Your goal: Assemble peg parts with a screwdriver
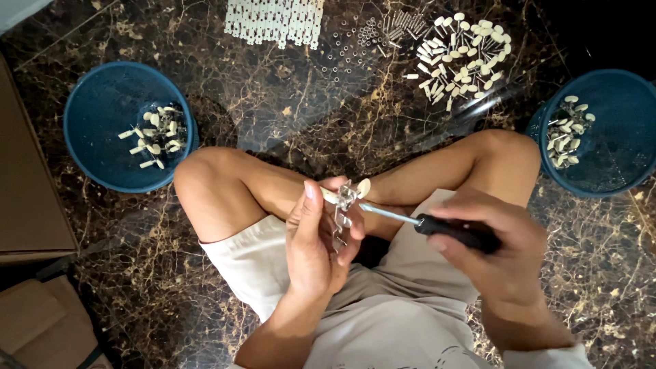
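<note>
My left hand (pixel 316 236) holds a small metal strip with a cream-knobbed tuning peg (pixel 347 197) upright over my crossed legs. My right hand (pixel 495 246) grips a black-handled screwdriver (pixel 456 232). Its thin shaft points left and its tip touches the metal part in my left hand. Both hands sit above my lap, between my knees.
A blue basket (pixel 102 102) at left holds a few cream pegs. Another blue basket (pixel 615 137) at right holds more. On the dark marble floor lie a pile of pegs (pixel 465 55), small screws and washers (pixel 362 41), white strips (pixel 273 20). Cardboard boxes (pixel 27 205) stand at left.
</note>
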